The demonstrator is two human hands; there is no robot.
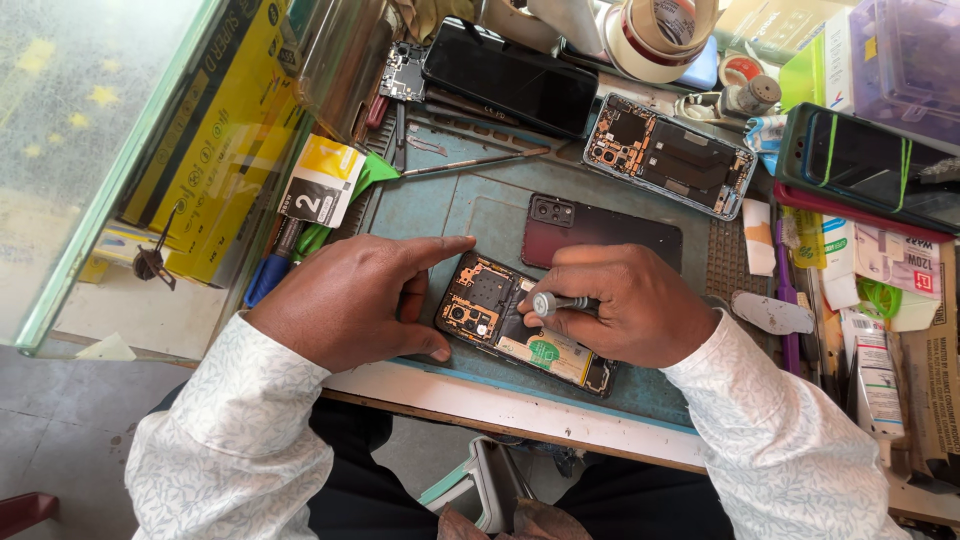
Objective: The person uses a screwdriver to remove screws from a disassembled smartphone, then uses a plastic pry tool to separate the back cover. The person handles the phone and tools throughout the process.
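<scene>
Nearest the camera, two sleeves of pale patterned cloth are seen reaching over the edge of the counter (520, 408), which is covered by a blue-grey work mat (470, 200). An opened phone (522, 324), its back removed so that the orange board and battery are exposed, is laid slantwise on the mat near the front edge, between the two hands. The left hand (350, 300) is rested on the phone's left end, with the forefinger stretched along its upper edge and the thumb set at its lower corner; nothing is gripped by it. The right hand (625, 305) is clenched around a small screwdriver (556, 302), whose silver cap is pointed leftward over the phone's middle. Just behind the right hand, a dark red back cover (600, 228) is laid flat. Farther back, a second opened phone (668, 155) is seen beside a black phone (510, 78) lying screen up. A roll of tape (655, 35) is set at the rear, and a yellow box (215, 130) is stood at the left against a glass pane.
</scene>
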